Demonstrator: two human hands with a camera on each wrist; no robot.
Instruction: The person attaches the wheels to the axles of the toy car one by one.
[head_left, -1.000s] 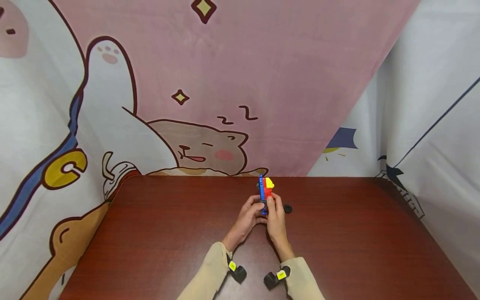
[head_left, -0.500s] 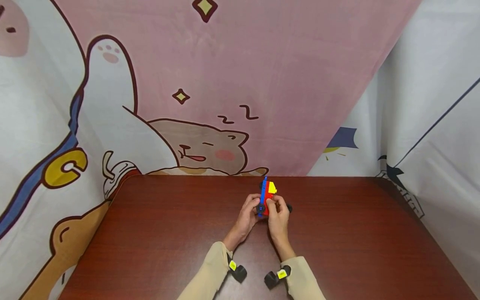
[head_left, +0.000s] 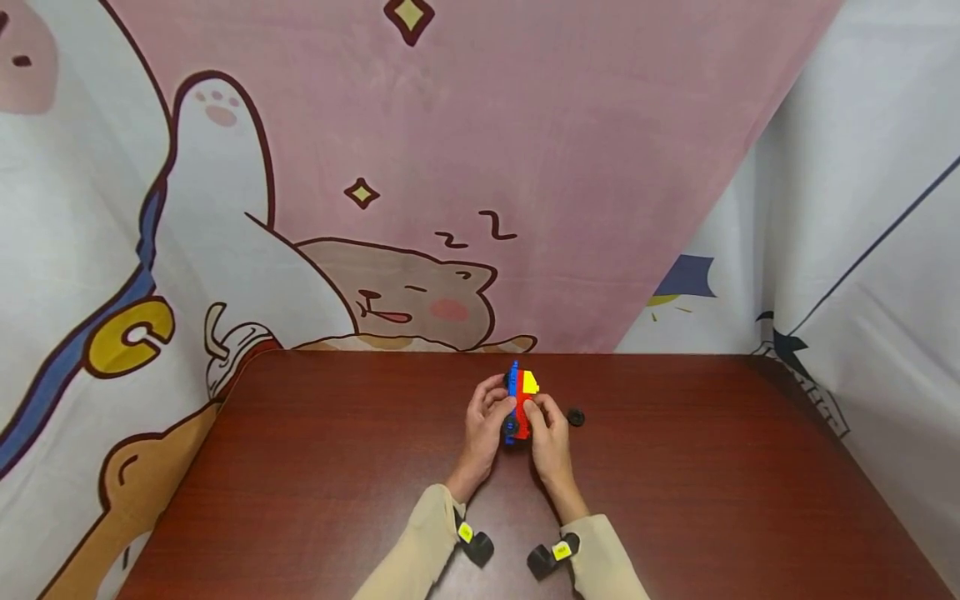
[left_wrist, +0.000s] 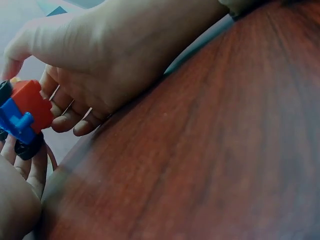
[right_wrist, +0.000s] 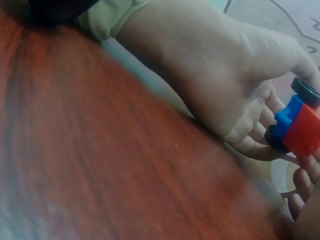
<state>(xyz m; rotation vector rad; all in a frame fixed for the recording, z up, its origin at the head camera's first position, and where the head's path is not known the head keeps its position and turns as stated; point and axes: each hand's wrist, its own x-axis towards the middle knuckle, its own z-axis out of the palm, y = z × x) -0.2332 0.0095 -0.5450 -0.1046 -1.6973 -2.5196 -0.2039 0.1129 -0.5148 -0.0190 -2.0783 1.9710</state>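
Note:
A small toy vehicle (head_left: pixel 522 421) with a red body, blue base, yellow top part and black wheels is between both hands, one end pointing away. My left hand (head_left: pixel 482 442) grips its blue, wheeled side, thumb near the close wheel. From the right, my right hand (head_left: pixel 552 450) holds the red side with its thumb and fingers. In the left wrist view, the toy (left_wrist: pixel 36 102) has my right hand (left_wrist: pixel 95 55) above it and my left hand (left_wrist: pixel 15 202) below. The right wrist view shows the toy (right_wrist: pixel 304 127) between my left hand (right_wrist: pixel 210 67) and my right hand (right_wrist: pixel 310 212).
A loose black wheel (head_left: pixel 576 417) lies on the brown table (head_left: pixel 712 467), just right of my right hand. A patterned cloth (head_left: pixel 570 167) hangs behind the table's far edge and along both sides.
Both hands have shifted the toy slightly left and nearer. The fingers of my left hand are higher along its side. The loose wheel, partly covered half a second ago, is in fuller view.

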